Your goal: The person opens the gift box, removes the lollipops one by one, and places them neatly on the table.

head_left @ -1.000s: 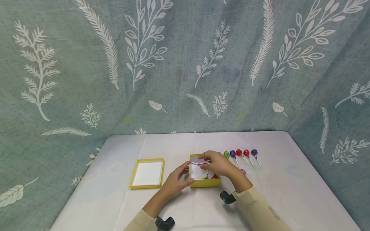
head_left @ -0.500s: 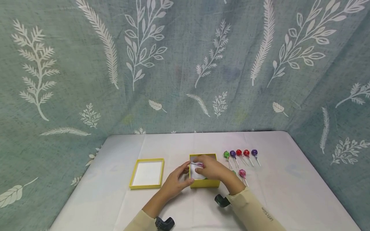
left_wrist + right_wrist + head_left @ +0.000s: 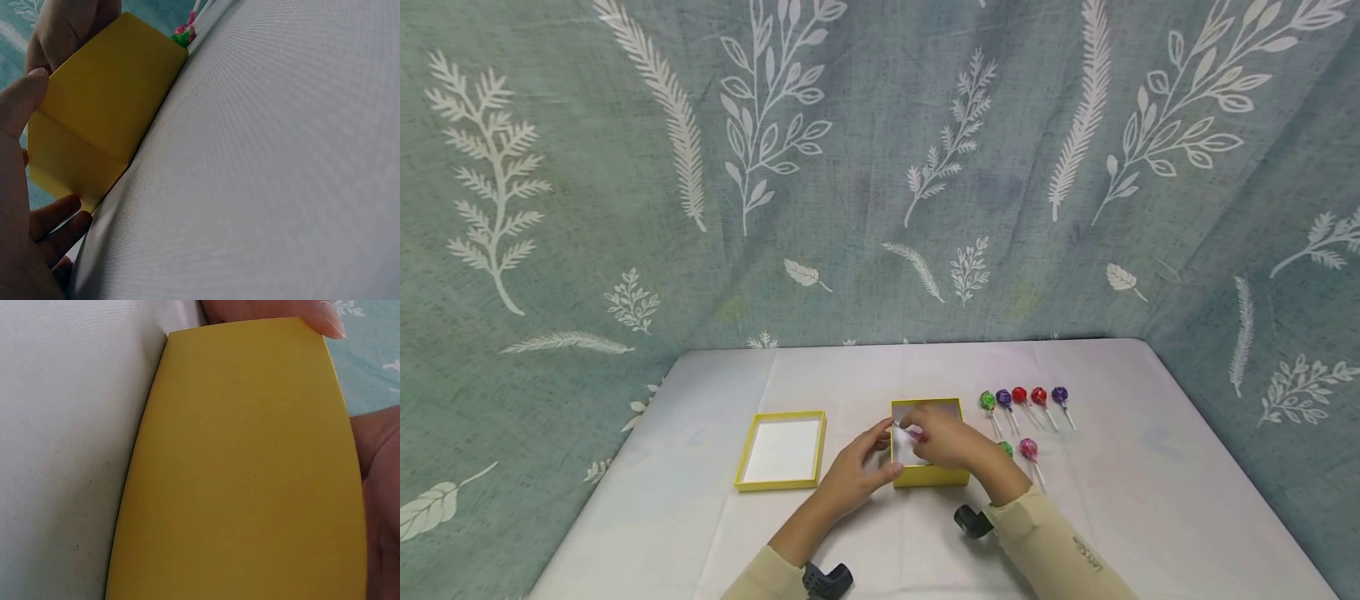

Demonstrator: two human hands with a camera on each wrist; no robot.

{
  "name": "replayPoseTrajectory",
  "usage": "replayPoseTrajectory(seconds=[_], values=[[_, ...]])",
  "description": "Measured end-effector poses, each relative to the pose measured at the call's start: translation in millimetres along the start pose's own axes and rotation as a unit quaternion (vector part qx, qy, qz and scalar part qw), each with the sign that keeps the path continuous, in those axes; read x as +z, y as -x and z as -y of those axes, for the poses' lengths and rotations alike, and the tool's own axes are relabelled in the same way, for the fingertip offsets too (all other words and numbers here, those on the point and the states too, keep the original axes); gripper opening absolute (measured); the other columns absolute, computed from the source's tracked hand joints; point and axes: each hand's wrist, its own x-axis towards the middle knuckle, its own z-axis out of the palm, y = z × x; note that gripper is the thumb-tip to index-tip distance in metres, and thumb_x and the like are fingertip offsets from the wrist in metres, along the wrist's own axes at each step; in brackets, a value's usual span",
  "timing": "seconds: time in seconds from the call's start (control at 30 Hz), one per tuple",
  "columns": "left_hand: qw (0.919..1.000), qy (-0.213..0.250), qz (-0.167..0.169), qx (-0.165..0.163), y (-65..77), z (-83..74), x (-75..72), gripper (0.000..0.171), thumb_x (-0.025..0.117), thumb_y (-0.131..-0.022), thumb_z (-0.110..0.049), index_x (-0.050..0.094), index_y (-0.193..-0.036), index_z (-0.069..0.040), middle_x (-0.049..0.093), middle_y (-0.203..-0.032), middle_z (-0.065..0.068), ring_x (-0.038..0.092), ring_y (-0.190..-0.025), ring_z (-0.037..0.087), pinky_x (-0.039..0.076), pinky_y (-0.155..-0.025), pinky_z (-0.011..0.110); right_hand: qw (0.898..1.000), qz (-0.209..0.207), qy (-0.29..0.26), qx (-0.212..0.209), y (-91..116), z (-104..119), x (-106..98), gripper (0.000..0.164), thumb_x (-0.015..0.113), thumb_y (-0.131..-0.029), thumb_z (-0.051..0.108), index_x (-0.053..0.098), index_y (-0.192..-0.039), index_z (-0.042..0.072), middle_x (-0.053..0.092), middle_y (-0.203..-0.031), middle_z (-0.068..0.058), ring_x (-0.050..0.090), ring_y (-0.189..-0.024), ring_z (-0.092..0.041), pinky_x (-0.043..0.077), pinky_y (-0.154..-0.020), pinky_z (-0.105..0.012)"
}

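In the head view, my left hand (image 3: 856, 467) holds the yellow box (image 3: 932, 477) by its left side. Its thumb is at the near corner and its fingers lie along the left wall. My right hand (image 3: 951, 437) reaches inside the box and pinches a lollipop (image 3: 918, 434) with a pinkish wrapper, its white stick pointing to the left wall. That hand covers most of the box's inside. The left wrist view shows the box's outer walls (image 3: 112, 81) with left fingers (image 3: 59, 234) against one side. In the right wrist view, the front wall (image 3: 250, 456) hides most of the right hand (image 3: 384, 494).
A shallow yellow-rimmed lid (image 3: 778, 485) lies left of the box, white inside up. Right of it, a row of green (image 3: 987, 401), purple and red lollipops (image 3: 1039, 397) lies on the white table (image 3: 1150, 500). A pink lollipop (image 3: 1028, 450) and a green one (image 3: 1005, 448) lie nearer.
My right hand has moved left and lower into the box with the lollipop, uncovering the nearer lollipops on the table and hiding those inside. My left hand stays on the box.
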Motion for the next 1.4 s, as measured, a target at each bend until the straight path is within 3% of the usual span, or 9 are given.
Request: replayPoseTrajectory(seconds=[0.13, 0.37, 0.57, 0.73, 1.03, 1.2, 1.3, 1.4], values=[[1.0, 0.002, -0.003, 0.003, -0.5, 0.2, -0.4, 0.073, 0.071, -0.087, -0.046, 0.037, -0.15, -0.033, 0.055, -0.13, -0.004, 0.054, -0.119, 0.017, 0.035, -0.106, 0.049, 1.0, 0.001, 0.02, 0.022, -3, 1, 4, 0.035, 0.07, -0.089, 0.012, 0.065, -0.124, 0.013, 0.054, -0.131, -0.01, 0.054, -0.116, -0.029, 0.047, -0.094, -0.047], [1.0, 0.005, -0.001, 0.006, -2.4, 1.2, 0.6, 0.074, 0.071, -0.086, -0.045, 0.038, -0.151, -0.028, 0.056, -0.129, -0.005, 0.054, -0.119, 0.017, 0.035, -0.106, 0.047, 0.999, 0.012, 0.031, 0.029, -9, 4, 7, 0.028, 0.077, -0.084, 0.013, 0.069, -0.11, 0.008, 0.063, -0.088, 0.001, 0.056, -0.081, -0.015, 0.05, -0.078, -0.038], [1.0, 0.002, -0.005, 0.005, -0.7, -0.5, 0.8, 0.074, 0.071, -0.087, -0.045, 0.038, -0.15, -0.028, 0.056, -0.129, -0.003, 0.055, -0.118, 0.018, 0.035, -0.106, 0.05, 0.999, 0.02, 0.027, 0.029, -10, 3, 9, 0.024, 0.074, -0.085, 0.013, 0.071, -0.108, 0.008, 0.061, -0.083, 0.004, 0.055, -0.078, -0.014, 0.049, -0.076, -0.035], [1.0, 0.005, 0.006, -0.006, 2.0, -0.6, 1.9, 0.074, 0.071, -0.087, -0.046, 0.038, -0.151, -0.029, 0.056, -0.129, -0.002, 0.054, -0.119, 0.019, 0.036, -0.105, 0.05, 0.999, 0.022, 0.021, 0.028, -10, -1, 13, 0.025, 0.07, -0.084, 0.01, 0.071, -0.109, 0.005, 0.06, -0.085, 0.004, 0.053, -0.078, -0.013, 0.049, -0.075, -0.034], [1.0, -0.005, -0.003, -0.001, -0.6, 0.0, 1.9, 0.073, 0.071, -0.086, -0.046, 0.037, -0.15, -0.033, 0.057, -0.128, -0.003, 0.055, -0.118, 0.018, 0.036, -0.105, 0.049, 0.999, -0.03, -0.029, 0.006, -7, 2, 7, 0.021, 0.074, -0.083, 0.002, 0.07, -0.103, 0.008, 0.062, -0.086, 0.003, 0.057, -0.077, -0.011, 0.051, -0.07, -0.029], [0.9999, -0.013, 0.001, -0.008, 0.4, -1.4, 0.8, 0.073, 0.07, -0.087, -0.047, 0.036, -0.15, -0.036, 0.056, -0.13, -0.002, 0.055, -0.118, 0.019, 0.036, -0.104, 0.052, 0.999, -0.036, -0.021, 0.012, -5, 3, 4, 0.03, 0.068, -0.093, 0.029, 0.065, -0.119, 0.013, 0.066, -0.096, 0.002, 0.06, -0.082, -0.013, 0.052, -0.071, -0.034], [0.9999, -0.008, 0.001, -0.007, 0.4, -1.8, 0.1, 0.073, 0.07, -0.087, -0.046, 0.035, -0.15, -0.036, 0.055, -0.13, -0.002, 0.055, -0.118, 0.02, 0.037, -0.103, 0.053, 0.999, -0.038, -0.003, 0.019, -4, 3, 3, 0.04, 0.057, -0.097, 0.044, 0.063, -0.126, 0.018, 0.067, -0.112, -0.001, 0.063, -0.097, -0.019, 0.053, -0.08, -0.042], [1.0, -0.007, 0.0, -0.004, 0.1, -1.1, -0.3, 0.073, 0.07, -0.087, -0.046, 0.036, -0.15, -0.036, 0.055, -0.13, -0.002, 0.055, -0.118, 0.019, 0.037, -0.104, 0.052, 0.998, -0.051, 0.023, 0.019, -4, 3, 2, 0.044, 0.056, -0.096, 0.05, 0.067, -0.125, 0.02, 0.065, -0.122, 0.001, 0.059, -0.113, -0.022, 0.048, -0.094, -0.046]])
